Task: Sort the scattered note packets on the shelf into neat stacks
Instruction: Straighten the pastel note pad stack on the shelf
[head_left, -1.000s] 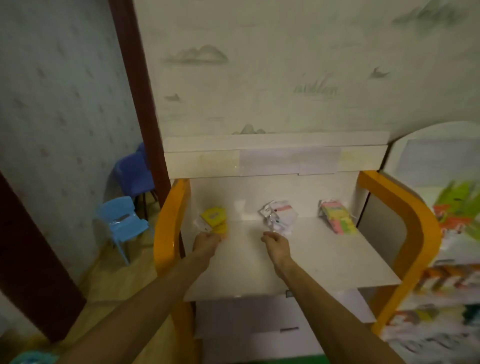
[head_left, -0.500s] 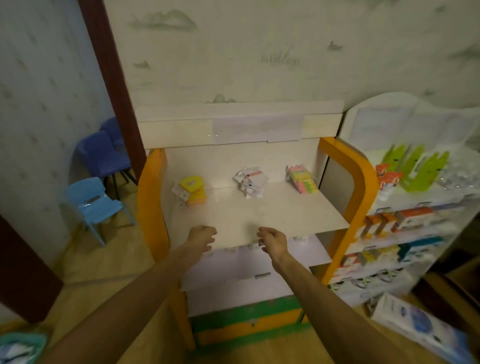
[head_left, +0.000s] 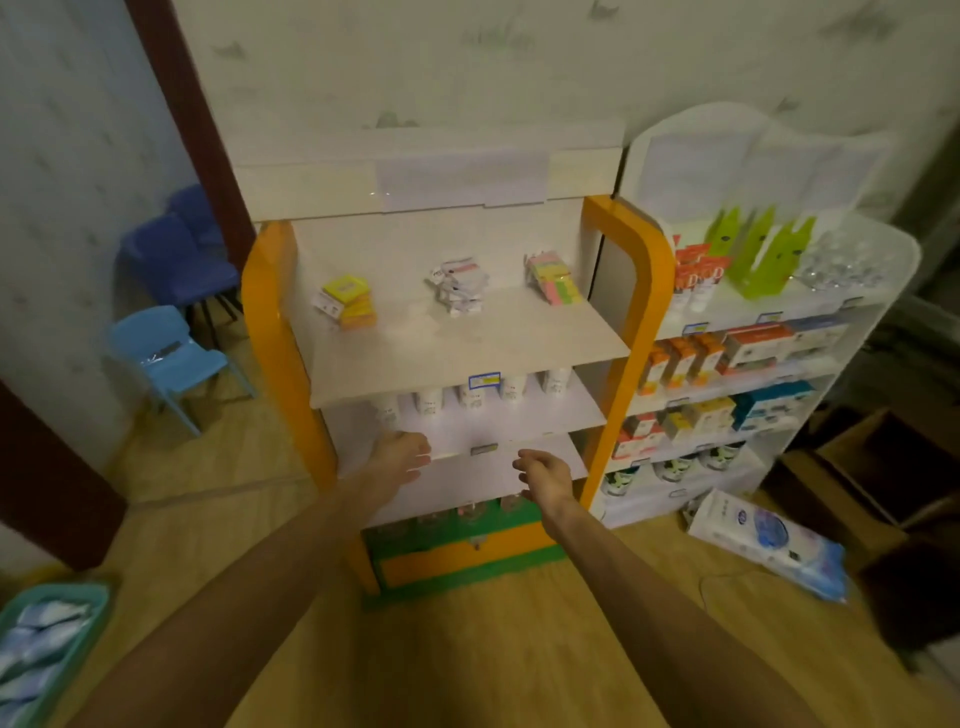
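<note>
Three note stacks on top shelf, hands off and backed away.
Yellow-orange paper note packets (head_left: 349, 302) left, white-and-red packets (head_left: 460, 287) middle, pink-green packets (head_left: 550, 278) right, well apart on the white top shelf board (head_left: 467, 353). Left hand (head_left: 400, 457) and right hand (head_left: 543, 475), a second ago at the packets, now hang below that shelf, fingers loosely curled, each grip empty. Middle pile looks ragged; otherwise sorting reads done.
</note>
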